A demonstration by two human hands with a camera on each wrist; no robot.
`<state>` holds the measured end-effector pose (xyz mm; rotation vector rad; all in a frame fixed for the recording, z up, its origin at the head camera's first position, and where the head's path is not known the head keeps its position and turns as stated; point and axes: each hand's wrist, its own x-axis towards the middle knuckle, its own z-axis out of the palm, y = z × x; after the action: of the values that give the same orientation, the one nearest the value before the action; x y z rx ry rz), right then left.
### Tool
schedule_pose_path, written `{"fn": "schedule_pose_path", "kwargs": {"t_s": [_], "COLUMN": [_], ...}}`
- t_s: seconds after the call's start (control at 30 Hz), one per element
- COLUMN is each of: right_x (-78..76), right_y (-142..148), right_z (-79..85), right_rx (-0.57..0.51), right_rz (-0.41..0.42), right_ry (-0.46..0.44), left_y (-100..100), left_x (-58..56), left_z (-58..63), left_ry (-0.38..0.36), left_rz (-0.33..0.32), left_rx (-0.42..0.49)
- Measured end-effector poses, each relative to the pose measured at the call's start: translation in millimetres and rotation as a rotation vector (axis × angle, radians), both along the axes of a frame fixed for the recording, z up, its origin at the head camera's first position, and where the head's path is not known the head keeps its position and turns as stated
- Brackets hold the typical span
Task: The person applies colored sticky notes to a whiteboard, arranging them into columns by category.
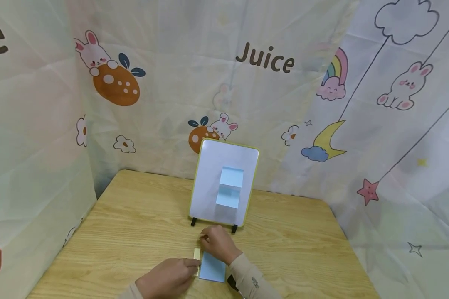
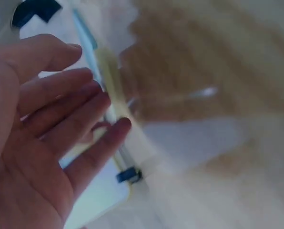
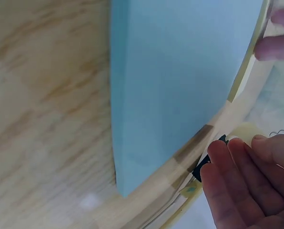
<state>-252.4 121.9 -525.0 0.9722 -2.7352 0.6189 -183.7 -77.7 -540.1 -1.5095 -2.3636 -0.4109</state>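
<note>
A person works two-handed at a wooden table (image 1: 149,216), a pale-yellow slip (image 1: 199,237) pinched between the right hand's (image 1: 220,246) thumb and finger, at about ten o'clock from that hand. The left hand (image 1: 168,275), fingers loosely extended, touches a narrow yellow pad (image 1: 196,252) at its two o'clock. The slip looks like paper: likely feather-light, limp and quick to crease, best taken by one edge between fingertip and thumb. The pad, probably light and apt to slide, is best steadied from above. Just beside it at three o'clock lies a blue pad (image 1: 212,268), a thicker block that should feel stiffer, its sides the natural hold. At twelve o'clock beyond the hands stands a whiteboard (image 1: 209,178).
</note>
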Motion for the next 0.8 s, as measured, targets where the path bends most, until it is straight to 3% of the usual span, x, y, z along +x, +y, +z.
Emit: {"fn": "schedule_pose_path", "kwargs": {"t_s": [0.13,0.27,0.4,0.5,0.8], "right_x": [1.8,3.5,4.0,4.2,4.4], "right_y": [0,-2,-7,-9,-8], "right_z": [3.1,7.5,9.3,8.1,4.9], "right_rx": [0.031,0.053,0.087,0.107,0.097], "right_rz": [0.010,0.027,0.026,0.010,0.003], "right_ry": [0.036,0.061,0.091,0.094,0.109], "left_y": [-1,3,3,3,8], "left_x": [-12.2,-31.7,-46.5,-52.3,-58.9], "left_z": [13.4,28.1,34.0,32.9,29.2], "left_ry": [0.028,0.080,0.041,0.010,0.078], "left_rz": [0.051,0.184,0.275,0.273,0.243], "left_rx": [0.058,0.196,0.266,0.277,0.266]}}
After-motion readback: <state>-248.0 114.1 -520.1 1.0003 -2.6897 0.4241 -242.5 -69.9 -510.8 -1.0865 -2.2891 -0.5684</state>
